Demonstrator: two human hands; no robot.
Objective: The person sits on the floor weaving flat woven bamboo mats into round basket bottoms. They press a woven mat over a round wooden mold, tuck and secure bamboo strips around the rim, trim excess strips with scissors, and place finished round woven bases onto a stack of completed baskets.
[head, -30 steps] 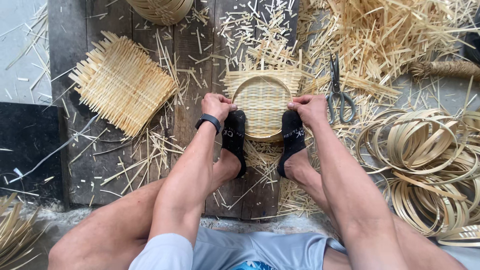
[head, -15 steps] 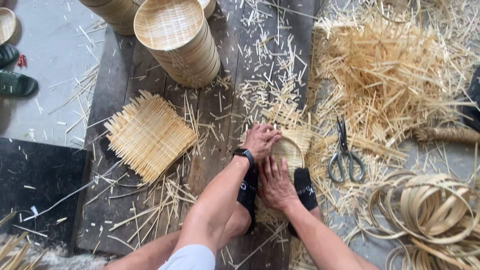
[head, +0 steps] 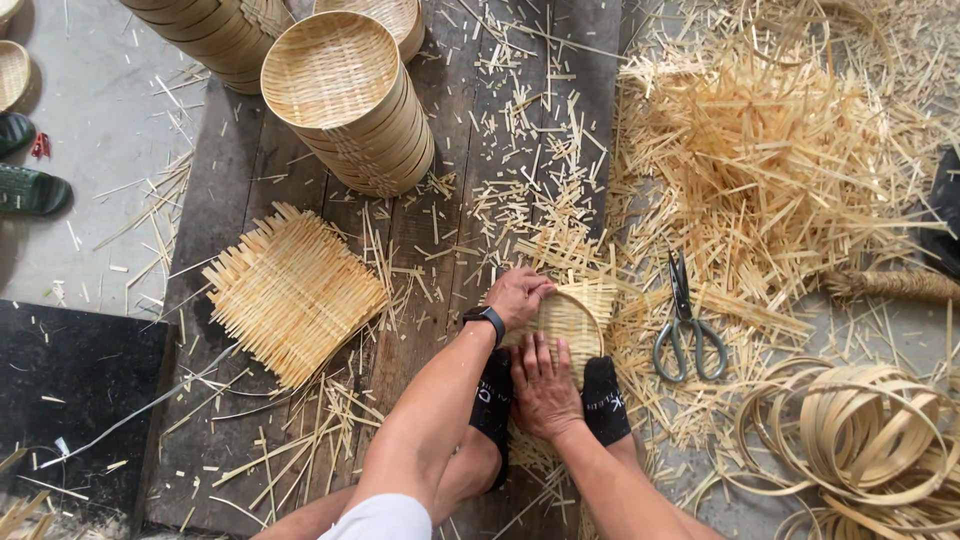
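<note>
Weathered plank floor (head: 440,250), littered with bamboo offcuts. Left hand (head: 518,296) curls over the far rim of a small woven bamboo tray (head: 572,318) mid-board; right hand (head: 545,388) lies flat, fingers spread, on its near edge. Scissors (head: 686,322) just beside.

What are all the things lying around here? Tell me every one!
Small round woven tray: one, pale bamboo, under both hands, between the feet.
Flat square woven mat: one, pale yellow, on the planks, left of the hands.
Stacks of finished round trays: at least three, tan, top of the view.
Scissors: one pair, grey metal, right of the tray.
Bamboo hoops: a tangled pile, tan, lower right.
Loose bamboo strips: a big heap, straw colour, upper right.
Sandals: dark green, far left.
Wooden planks: dark, under everything.
Black socks: two, on the feet.
Left hand: on the tray's top edge, wristwatch on.
Right hand: flat on the tray.
</note>
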